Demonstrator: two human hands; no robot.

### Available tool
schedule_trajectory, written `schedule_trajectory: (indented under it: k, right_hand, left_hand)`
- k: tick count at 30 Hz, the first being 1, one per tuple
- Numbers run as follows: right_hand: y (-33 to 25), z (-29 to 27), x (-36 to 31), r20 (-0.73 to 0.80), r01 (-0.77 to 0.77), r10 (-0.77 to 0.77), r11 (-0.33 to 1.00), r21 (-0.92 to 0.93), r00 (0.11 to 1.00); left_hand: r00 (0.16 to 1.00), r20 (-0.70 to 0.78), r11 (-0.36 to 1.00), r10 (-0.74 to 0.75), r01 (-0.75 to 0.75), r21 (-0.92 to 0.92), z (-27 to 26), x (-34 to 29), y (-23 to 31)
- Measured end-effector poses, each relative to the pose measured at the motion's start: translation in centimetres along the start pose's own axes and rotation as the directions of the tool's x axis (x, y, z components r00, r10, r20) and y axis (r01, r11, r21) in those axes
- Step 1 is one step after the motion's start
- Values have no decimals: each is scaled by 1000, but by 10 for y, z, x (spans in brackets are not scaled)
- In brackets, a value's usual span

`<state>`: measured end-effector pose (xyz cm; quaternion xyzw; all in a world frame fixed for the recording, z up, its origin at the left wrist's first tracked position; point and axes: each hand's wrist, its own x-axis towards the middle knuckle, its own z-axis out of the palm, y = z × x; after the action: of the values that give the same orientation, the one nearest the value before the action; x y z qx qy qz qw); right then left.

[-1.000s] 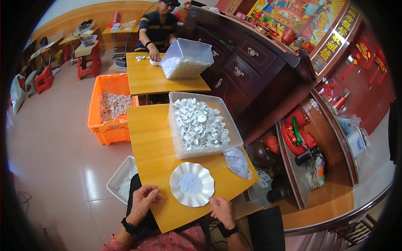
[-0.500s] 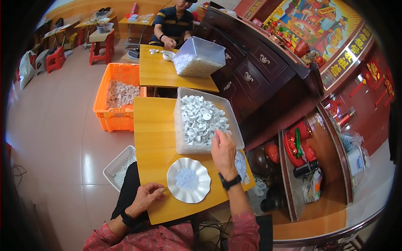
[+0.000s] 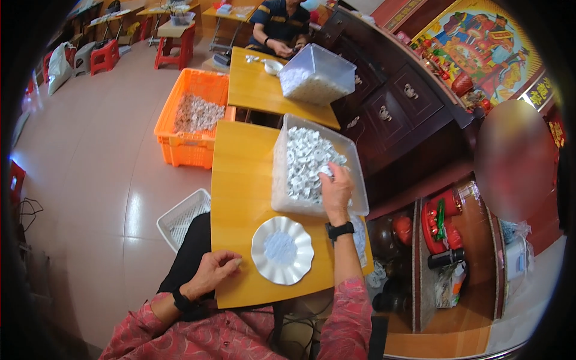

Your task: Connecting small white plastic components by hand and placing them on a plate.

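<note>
A clear plastic bin (image 3: 278, 180) on the wooden table (image 3: 243, 174) is heaped with small white plastic parts (image 3: 309, 153). My right hand (image 3: 337, 191) reaches over the bin's near side, its thumb and fingers pinched on one white plastic part (image 3: 326, 170) at the top of the heap. By the table's near left edge, my left hand (image 3: 213, 271) has its thumb and fingertips together. Whatever they may hold is too small to make out. Between my hands stands a white fluted plate (image 3: 304, 264) with a mound of small pale-blue pieces (image 3: 280, 248).
A pale-blue bag (image 3: 359, 237) lies right of the plate. Left of the table are an orange crate (image 3: 186, 144) with small pieces and a white basket (image 3: 180, 219). A co-worker (image 3: 279, 27) sits behind another table holding a clear bin (image 3: 324, 63). Dark drawers (image 3: 390, 108) border the right.
The view has shifted, moving the table right and up in the picture. My right hand has reached into the heap and pinched a white plastic part. My left hand stays by the table edge.
</note>
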<state>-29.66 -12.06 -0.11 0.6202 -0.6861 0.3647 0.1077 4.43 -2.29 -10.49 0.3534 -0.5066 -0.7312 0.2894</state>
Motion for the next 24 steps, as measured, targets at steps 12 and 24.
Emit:
schedule_trajectory:
  k: [12, 24]
  right_hand:
    - [-139, -44, -199, 361, -118, -28, 920, 375, 932]
    - [-95, -54, -223, 326, -210, 167, 972, 101, 930]
  left_hand:
    - [900, 433, 843, -52, 272, -465, 25, -2, 9]
    - [922, 364, 797, -131, 317, -515, 18, -1, -11]
